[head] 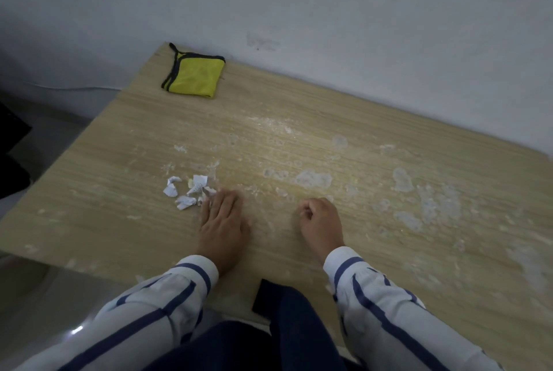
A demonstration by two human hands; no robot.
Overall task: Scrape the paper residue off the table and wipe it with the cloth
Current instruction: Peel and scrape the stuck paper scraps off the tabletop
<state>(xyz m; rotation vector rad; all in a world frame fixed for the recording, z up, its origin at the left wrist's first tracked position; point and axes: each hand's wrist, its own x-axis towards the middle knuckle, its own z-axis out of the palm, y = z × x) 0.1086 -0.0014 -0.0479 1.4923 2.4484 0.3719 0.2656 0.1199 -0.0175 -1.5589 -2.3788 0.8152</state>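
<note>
The left hand [223, 216] is lying flat with straight fingers, its fingertips touching the paper scraps [188, 191]. The right hand [320, 221] beside it is curling closed; whether it is holding anything, I cannot tell. The yellow cloth [194, 75] is lying far beyond the left hand.

— What colours are in front of us?
— The surface [119, 137] is pale beige with fine wood-grain lines, blotched by whitish paper residue [314, 178]. The cloth [196, 77] is bright yellow, edged in black.
— Anything else?
— The paper scraps [185, 189] are white. The sleeves [167, 296] are white with navy stripes. The wall [329, 11] is pale grey with a few dark specks.
</note>
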